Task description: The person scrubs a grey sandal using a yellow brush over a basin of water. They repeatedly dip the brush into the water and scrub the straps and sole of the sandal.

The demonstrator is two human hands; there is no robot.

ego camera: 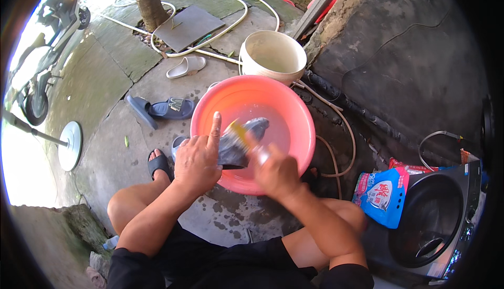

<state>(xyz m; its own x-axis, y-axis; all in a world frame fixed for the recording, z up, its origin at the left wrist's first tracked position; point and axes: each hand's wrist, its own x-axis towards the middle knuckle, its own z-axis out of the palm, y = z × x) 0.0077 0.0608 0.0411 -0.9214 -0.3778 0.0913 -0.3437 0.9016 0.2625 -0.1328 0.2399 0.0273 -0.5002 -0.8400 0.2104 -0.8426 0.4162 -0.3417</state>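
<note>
In front of me stands a pink plastic basin (304,131), with some cloudy water (281,131) in it. My left hand (199,163) is at its near left side, index finger stretched out and thumb on a wet grey item (230,151), seemingly a shoe. The item is tilted over the basin, its dark edge facing me. My right hand (277,171) grips a scrubbing brush (242,135) with yellowish bristles, which lies against the item. Motion blurs the brush and this hand. My fingers and the brush cover part of the item.
A cream bucket (271,70) stands behind the basin. Slippers (169,108) and a pale clog (187,67) lie to the left. Hoses (348,147) run along the right. A blue-pink detergent bag (380,198) rests on a front-loading washing machine (427,218). A scooter (47,56) is far left.
</note>
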